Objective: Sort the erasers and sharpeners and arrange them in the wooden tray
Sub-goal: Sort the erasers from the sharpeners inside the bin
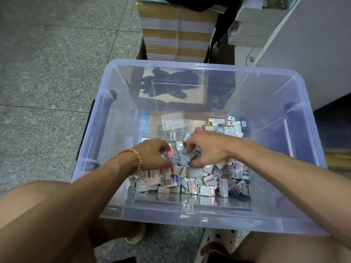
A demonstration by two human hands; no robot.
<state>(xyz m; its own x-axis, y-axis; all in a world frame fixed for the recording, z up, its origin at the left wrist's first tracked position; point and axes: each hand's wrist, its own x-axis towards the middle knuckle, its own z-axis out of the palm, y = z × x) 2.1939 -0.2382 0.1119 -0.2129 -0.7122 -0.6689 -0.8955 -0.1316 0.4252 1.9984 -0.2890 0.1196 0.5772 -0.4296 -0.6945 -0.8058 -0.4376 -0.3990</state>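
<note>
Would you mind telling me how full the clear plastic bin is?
Mostly empty: the clear bluish plastic bin holds only a shallow pile of small packaged erasers and sharpeners on its floor.

Stationery shop storeroom — bundled paper stacks (176, 29), boxed stock (254, 23), speckled stone floor (47, 73).

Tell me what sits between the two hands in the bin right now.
In the head view, small packaged erasers and sharpeners from the pile fill the gap between the left hand and right hand, inside the clear plastic bin.
</note>
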